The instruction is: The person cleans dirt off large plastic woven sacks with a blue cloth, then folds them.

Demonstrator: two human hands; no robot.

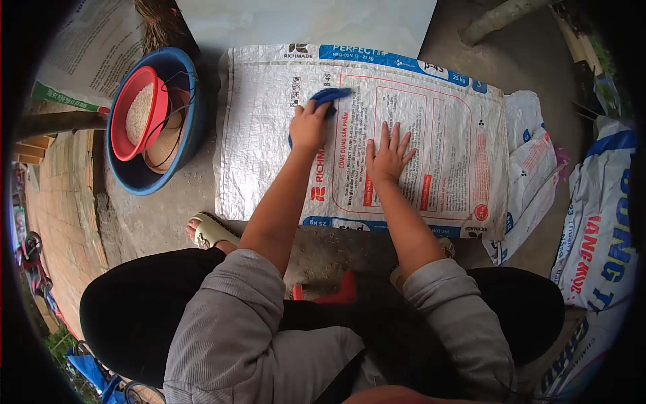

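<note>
A white printed feed sack [259, 148] lies flat on the ground in front of me. My left hand [309, 126] is closed around a bunched blue cloth [330, 95], which rests on the upper middle of the sack. To the right of it, my right hand [390, 156] presses flat on the sack's printed face with its fingers spread. Under the sack's right end, another white sack [531, 155] sticks out.
At the left stands a blue basin [120, 172] with a red bowl [161, 108] of pale grains inside, and a dark thin cord. A pale board [309, 23] lies beyond the sack. More printed sacks [599, 222] are at the right. Between my legs is a red stool [336, 289].
</note>
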